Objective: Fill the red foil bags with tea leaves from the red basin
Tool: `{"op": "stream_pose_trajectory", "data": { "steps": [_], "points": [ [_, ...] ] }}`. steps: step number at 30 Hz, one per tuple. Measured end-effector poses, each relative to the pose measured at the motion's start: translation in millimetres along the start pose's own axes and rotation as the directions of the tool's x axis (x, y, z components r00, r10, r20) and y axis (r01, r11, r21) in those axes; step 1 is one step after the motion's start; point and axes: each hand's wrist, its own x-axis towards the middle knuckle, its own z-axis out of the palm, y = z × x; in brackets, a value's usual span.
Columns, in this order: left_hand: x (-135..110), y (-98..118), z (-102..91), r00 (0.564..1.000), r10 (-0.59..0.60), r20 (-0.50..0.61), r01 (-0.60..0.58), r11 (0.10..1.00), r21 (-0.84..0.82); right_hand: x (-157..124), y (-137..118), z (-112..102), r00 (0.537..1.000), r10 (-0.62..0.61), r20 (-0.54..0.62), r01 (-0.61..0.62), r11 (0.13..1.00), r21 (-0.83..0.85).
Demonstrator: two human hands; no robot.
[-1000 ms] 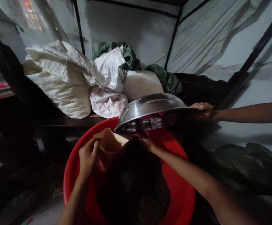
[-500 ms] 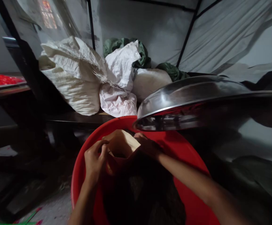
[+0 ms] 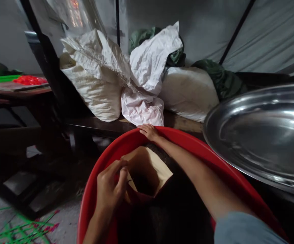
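Inside a large red tub (image 3: 91, 193) stands a paper bag (image 3: 162, 171), its mouth open and its inside dark. With finger and thumb, my left hand (image 3: 111, 184) pinches the near left edge of this bag. My right hand (image 3: 149, 131) lies on the tub's far rim, fingers stretched out, just in front of a pinkish-white sack (image 3: 144, 110). Dark material (image 3: 169, 217) fills much of the tub around the bag; its kind is too dim to make out.
A wide steel basin (image 3: 263, 132) sits at the right beside the tub. Behind, a bench (image 3: 98, 124) carries a cream woven sack (image 3: 93, 84) and a full pale sack (image 3: 189, 91). Green sticks with pink ends (image 3: 22, 230) lie on the floor at left.
My right hand has left the paper bag and moved to the tub's far rim. The steel basin, tilted over the tub before, now sits lower at the right, its inside showing.
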Motion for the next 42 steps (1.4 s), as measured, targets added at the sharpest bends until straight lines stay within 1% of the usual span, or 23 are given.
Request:
{"op": "stream_pose_trajectory", "data": {
  "steps": [2, 4, 6, 7, 9, 12, 14, 17, 18, 20, 22, 24, 26, 27, 28, 30, 32, 34, 36, 38, 40, 41, 42],
  "points": [
    [0, -3, 0.3, 1.0, 0.004, 0.006, -0.004, 1.0, 0.013, -33, 4, 2, 0.994, -0.068, 0.091, 0.064, 0.997, 0.05],
    [-1, -6, 0.4, 1.0, 0.008, 0.012, -0.009, 0.999, 0.031, -82, 12, -1, 0.969, -0.118, 0.215, 0.095, 0.989, 0.115],
    [0, -8, 0.4, 1.0, 0.008, 0.019, -0.009, 0.999, 0.049, -135, 19, -8, 0.934, -0.128, 0.332, 0.082, 0.986, 0.148],
    [0, -9, 0.5, 1.0, 0.004, 0.027, -0.006, 0.998, 0.054, -159, 20, -11, 0.926, -0.107, 0.361, 0.061, 0.989, 0.135],
    [0, -8, 0.9, 0.999, -0.009, 0.041, 0.007, 0.999, 0.053, -201, 17, -18, 0.929, -0.047, 0.366, 0.024, 0.997, 0.068],
    [-1, -4, 2.1, 0.998, -0.044, 0.054, 0.042, 0.998, 0.048, -244, -4, -24, 0.931, 0.004, 0.364, 0.002, 1.0, -0.017],
    [-3, -1, 3.0, 0.996, -0.075, 0.051, 0.071, 0.995, 0.064, -266, -25, -26, 0.934, 0.045, 0.355, -0.025, 0.998, -0.06],
    [-5, 2, 3.5, 0.993, -0.114, 0.043, 0.11, 0.991, 0.078, -296, -55, -31, 0.933, 0.164, 0.319, -0.128, 0.983, -0.131],
    [-6, 4, 3.5, 0.991, -0.126, 0.039, 0.123, 0.99, 0.073, -305, -61, -34, 0.929, 0.194, 0.314, -0.158, 0.978, -0.136],
    [-9, 11, 3.7, 0.989, -0.144, 0.042, 0.142, 0.989, 0.052, -315, -65, -40, 0.926, 0.225, 0.303, -0.209, 0.974, -0.087],
    [-14, 20, 5.3, 0.984, -0.17, 0.052, 0.169, 0.985, 0.023, -316, -62, -51, 0.93, 0.235, 0.282, -0.245, 0.97, 0.0],
    [-21, 31, 9.1, 0.98, -0.184, 0.073, 0.185, 0.983, -0.004, -308, -55, -67, 0.941, 0.247, 0.231, -0.268, 0.962, 0.061],
    [-28, 39, 14.6, 0.984, -0.156, 0.091, 0.158, 0.987, -0.01, -295, -53, -89, 0.953, 0.285, 0.102, -0.298, 0.943, 0.146],
    [-32, 42, 17.5, 0.987, -0.128, 0.101, 0.129, 0.992, -0.006, -288, -54, -102, 0.947, 0.319, 0.026, -0.316, 0.919, 0.233],
    [-34, 44, 20.3, 0.989, -0.095, 0.114, 0.097, 0.995, -0.004, -281, -58, -116, 0.931, 0.362, -0.035, -0.328, 0.877, 0.351],
    [-38, 43, 24.7, 0.988, -0.046, 0.148, 0.05, 0.999, -0.019, -265, -70, -145, 0.898, 0.435, -0.071, -0.309, 0.737, 0.601],
    [-39, 39, 27.4, 0.982, -0.008, 0.191, 0.016, 0.999, -0.044, -248, -86, -169, 0.897, 0.437, -0.064, -0.235, 0.595, 0.769],
    [-41, 34, 28.8, 0.974, 0.037, 0.225, -0.027, 0.999, -0.046, -228, -103, -180, 0.911, 0.401, -0.098, -0.13, 0.502, 0.855],
    [-41, 30, 29.6, 0.967, 0.081, 0.24, -0.075, 0.997, -0.035, -207, -119, -174, 0.921, 0.362, -0.142, -0.028, 0.427, 0.904],
    [-41, 27, 30.1, 0.966, 0.11, 0.232, -0.108, 0.994, -0.022, -187, -134, -155, 0.927, 0.347, -0.144, 0.021, 0.334, 0.942],
    [-41, 24, 30.2, 0.972, 0.117, 0.206, -0.118, 0.993, -0.009, -172, -146, -132, 0.938, 0.334, -0.095, 0.012, 0.242, 0.97],
    [-40, 23, 29.9, 0.975, 0.115, 0.191, -0.116, 0.993, -0.004, -167, -151, -123, 0.946, 0.318, -0.063, -0.008, 0.217, 0.976],
    [-40, 22, 29.4, 0.978, 0.108, 0.18, -0.11, 0.994, -0.002, -165, -154, -117, 0.956, 0.292, -0.039, -0.026, 0.216, 0.976]
  ]
}}
